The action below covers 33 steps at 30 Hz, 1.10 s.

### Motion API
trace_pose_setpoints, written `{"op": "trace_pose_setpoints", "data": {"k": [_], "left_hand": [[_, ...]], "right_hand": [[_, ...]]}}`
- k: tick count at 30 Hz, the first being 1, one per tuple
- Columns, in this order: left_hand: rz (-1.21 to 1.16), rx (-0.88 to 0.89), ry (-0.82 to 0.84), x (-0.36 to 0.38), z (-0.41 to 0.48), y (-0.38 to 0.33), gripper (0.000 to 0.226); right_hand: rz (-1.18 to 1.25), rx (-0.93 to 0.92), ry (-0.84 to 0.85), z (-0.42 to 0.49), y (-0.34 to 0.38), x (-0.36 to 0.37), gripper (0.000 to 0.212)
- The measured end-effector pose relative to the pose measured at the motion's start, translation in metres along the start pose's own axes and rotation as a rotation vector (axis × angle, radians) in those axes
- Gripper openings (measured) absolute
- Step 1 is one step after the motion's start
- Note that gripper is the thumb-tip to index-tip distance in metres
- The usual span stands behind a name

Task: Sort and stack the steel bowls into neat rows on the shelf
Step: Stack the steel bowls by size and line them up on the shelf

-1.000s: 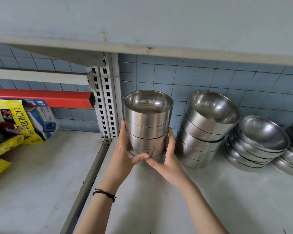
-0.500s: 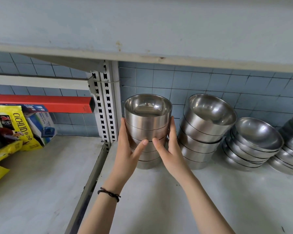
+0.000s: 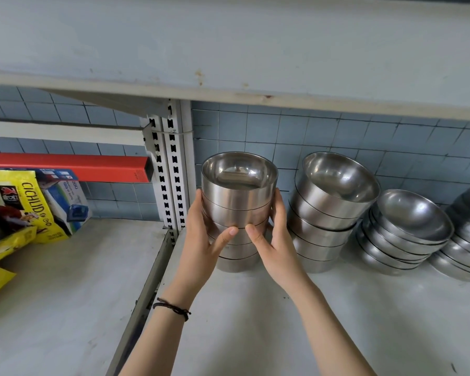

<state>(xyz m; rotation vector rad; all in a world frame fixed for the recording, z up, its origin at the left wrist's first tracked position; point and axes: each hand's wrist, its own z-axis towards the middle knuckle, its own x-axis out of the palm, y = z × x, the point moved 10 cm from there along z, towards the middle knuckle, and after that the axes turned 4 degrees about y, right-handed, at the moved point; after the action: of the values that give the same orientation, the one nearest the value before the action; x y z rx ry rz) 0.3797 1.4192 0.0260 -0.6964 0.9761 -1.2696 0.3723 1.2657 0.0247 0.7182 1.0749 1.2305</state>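
Both our left hand (image 3: 201, 245) and right hand (image 3: 278, 248) grip the tall bowl stack (image 3: 239, 204); we judge a sideways nudge could tip the leaning stack (image 3: 329, 215) just beside it.

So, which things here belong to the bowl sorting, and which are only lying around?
Job: the held bowl stack, left hand, right hand, the leaning stack, the shallow bowls, the shelf.
Lying about: the yellow Cichlid bag, the blue box, the red box.
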Motion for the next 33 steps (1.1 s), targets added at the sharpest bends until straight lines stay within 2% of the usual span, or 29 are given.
{"op": "trace_pose_setpoints", "data": {"k": [5, 9, 11, 14, 17, 24, 33], "left_hand": [[0.347, -0.104, 0.126, -0.007, -0.015, 0.014, 0.098], [0.848, -0.138, 0.148, -0.019, -0.034, 0.024, 0.086], [0.946, -0.120, 0.162, -0.019, -0.043, 0.025, 0.079], [0.976, -0.122, 0.175, -0.017, -0.055, 0.025, 0.071], [1.059, -0.130, 0.184, -0.008, -0.064, 0.019, 0.067], [1.027, -0.041, 0.178, 0.051, -0.083, -0.026, 0.064], [0.838, 0.063, 0.112, 0.148, -0.094, -0.072, 0.081]], "right_hand": [[-0.139, 0.011, -0.005, -0.004, -0.001, -0.006, 0.082], [-0.392, 0.050, 0.000, -0.016, -0.006, -0.007, 0.081], [-0.541, 0.070, -0.011, -0.027, -0.008, -0.008, 0.076], [-0.740, 0.087, -0.037, -0.046, -0.011, -0.014, 0.062], [-0.832, 0.141, -0.010, -0.064, -0.017, -0.023, 0.054], [-0.796, 0.103, 0.039, -0.102, -0.012, -0.063, 0.053], [-0.806, 0.090, 0.111, -0.136, -0.018, -0.146, 0.057]]}}
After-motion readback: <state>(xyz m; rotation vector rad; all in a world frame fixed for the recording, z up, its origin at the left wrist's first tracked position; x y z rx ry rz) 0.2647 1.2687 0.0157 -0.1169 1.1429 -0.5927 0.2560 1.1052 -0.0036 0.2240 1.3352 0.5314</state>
